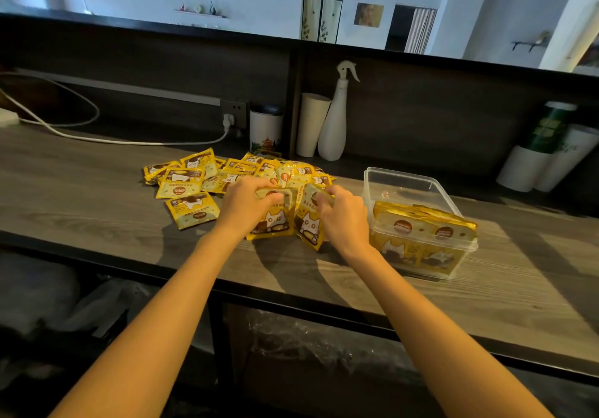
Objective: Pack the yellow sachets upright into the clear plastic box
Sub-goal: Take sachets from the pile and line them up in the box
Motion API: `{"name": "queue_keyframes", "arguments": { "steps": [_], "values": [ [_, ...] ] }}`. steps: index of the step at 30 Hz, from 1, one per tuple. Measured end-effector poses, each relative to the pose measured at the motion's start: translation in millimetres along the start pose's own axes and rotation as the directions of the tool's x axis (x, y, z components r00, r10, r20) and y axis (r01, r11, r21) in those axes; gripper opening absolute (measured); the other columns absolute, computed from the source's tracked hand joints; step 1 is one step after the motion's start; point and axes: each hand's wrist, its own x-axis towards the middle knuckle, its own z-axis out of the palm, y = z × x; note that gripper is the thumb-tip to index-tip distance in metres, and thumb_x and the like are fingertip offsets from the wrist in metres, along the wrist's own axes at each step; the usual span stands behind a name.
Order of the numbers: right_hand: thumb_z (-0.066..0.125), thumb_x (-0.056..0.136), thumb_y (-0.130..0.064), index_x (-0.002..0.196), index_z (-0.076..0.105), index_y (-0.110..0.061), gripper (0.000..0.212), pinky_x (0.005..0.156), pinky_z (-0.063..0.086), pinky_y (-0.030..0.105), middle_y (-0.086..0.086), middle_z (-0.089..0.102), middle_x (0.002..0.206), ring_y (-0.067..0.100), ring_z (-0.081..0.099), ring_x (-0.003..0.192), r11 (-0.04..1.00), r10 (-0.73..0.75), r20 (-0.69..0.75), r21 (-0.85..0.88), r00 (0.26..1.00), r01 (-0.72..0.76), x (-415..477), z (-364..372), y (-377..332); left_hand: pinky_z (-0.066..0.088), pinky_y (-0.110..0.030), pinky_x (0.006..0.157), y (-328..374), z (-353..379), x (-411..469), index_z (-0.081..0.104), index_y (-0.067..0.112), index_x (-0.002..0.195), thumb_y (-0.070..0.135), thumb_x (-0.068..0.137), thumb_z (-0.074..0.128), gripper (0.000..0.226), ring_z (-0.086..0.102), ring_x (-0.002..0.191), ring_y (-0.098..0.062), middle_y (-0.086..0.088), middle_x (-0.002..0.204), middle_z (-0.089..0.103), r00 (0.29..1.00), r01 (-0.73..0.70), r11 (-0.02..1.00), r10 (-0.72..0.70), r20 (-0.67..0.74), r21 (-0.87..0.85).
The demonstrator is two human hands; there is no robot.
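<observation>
Left hand grips a yellow sachet; right hand pinches a second sachet. Clear plastic box sits just beside the right hand. Both arms are outstretched.

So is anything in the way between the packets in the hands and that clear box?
Nothing visible. The left hand and right hand grip yellow sachets; only bare table lies between them and the clear plastic box. It is lidless, with packed sachets at its near end and room behind.

White spray bottle beside paper cup
</observation>
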Motion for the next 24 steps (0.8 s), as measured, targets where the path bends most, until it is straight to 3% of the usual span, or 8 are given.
{"name": "queue_keyframes", "arguments": {
  "steps": [3,8,13,18,22,24],
  "values": [
    [0.048,0.096,-0.022,0.100,0.064,-0.004,0.024,0.077,0.054,0.045,0.012,0.067,0.094,0.027,0.063,0.088,0.998,-0.021,-0.003,-0.066,1.000,0.021,4.3,0.1,-4.6,0.044,-0.040,0.096,0.6,2.5,3.5,0.069,0.007,0.109,0.025,0.085,0.065,0.030,0.057,0.111,-0.027,-0.011,0.111,0.068,1.000,0.020,1.000,-0.020,0.010,0.009],
    [0.051,0.091,-0.015,0.075,0.069,-0.004,0.027,0.065,0.055,0.040,0.011,0.067,0.074,0.026,0.063,0.073,0.998,-0.023,-0.028,-0.054,0.999,0.022,14.7,-4.9,-13.2,0.040,-0.028,0.077,13.9,2.7,2.7,0.071,0.006,0.101,0.017,0.091,0.056,0.022,0.061,0.097,-0.025,-0.011,0.098,0.071,0.996,-0.036,0.999,0.036,-0.077,0.005],
    [0.050,0.092,-0.015,0.079,0.070,-0.001,0.028,0.069,0.055,0.043,0.013,0.068,0.077,0.025,0.065,0.073,0.997,-0.063,-0.130,0.039,0.990,0.068,23.4,-33.3,-26.9,0.042,-0.027,0.073,37.8,-2.6,10.5,0.070,0.003,0.100,0.013,0.093,0.051,0.023,0.061,0.092,-0.022,-0.012,0.097,0.070,0.981,-0.092,0.995,0.083,-0.177,-0.045],
    [0.049,0.093,-0.016,0.082,0.069,-0.005,0.025,0.065,0.057,0.048,0.010,0.068,0.081,0.028,0.068,0.073,0.991,-0.013,-0.228,0.124,0.974,0.042,39.5,-65.4,-23.8,0.031,-0.015,0.062,66.0,1.2,25.0,0.069,0.002,0.097,0.013,0.094,0.047,0.024,0.057,0.083,-0.016,-0.012,0.094,0.069,0.959,-0.152,0.985,0.127,-0.252,-0.082],
    [0.048,0.092,-0.017,0.084,0.069,-0.005,0.025,0.068,0.057,0.050,0.011,0.067,0.083,0.030,0.068,0.075,0.986,0.039,-0.315,0.167,0.948,0.015,49.0,-93.5,-5.1,0.031,-0.017,0.066,95.9,18.2,33.4,0.065,0.001,0.102,0.012,0.098,0.040,0.028,0.056,0.089,-0.018,-0.014,0.101,0.065,0.944,-0.235,0.969,0.207,-0.256,-0.082],
    [0.048,0.093,-0.016,0.084,0.068,-0.006,0.025,0.070,0.057,0.050,0.009,0.067,0.083,0.030,0.068,0.076,0.985,0.064,-0.350,0.171,0.934,-0.003,51.8,-107.2,9.0,0.039,-0.024,0.075,110.1,31.5,36.5,0.064,0.002,0.107,0.012,0.099,0.038,0.029,0.058,0.094,-0.022,-0.014,0.104,0.064,0.941,-0.272,0.958,0.244,-0.235,-0.093]
  ]
}}
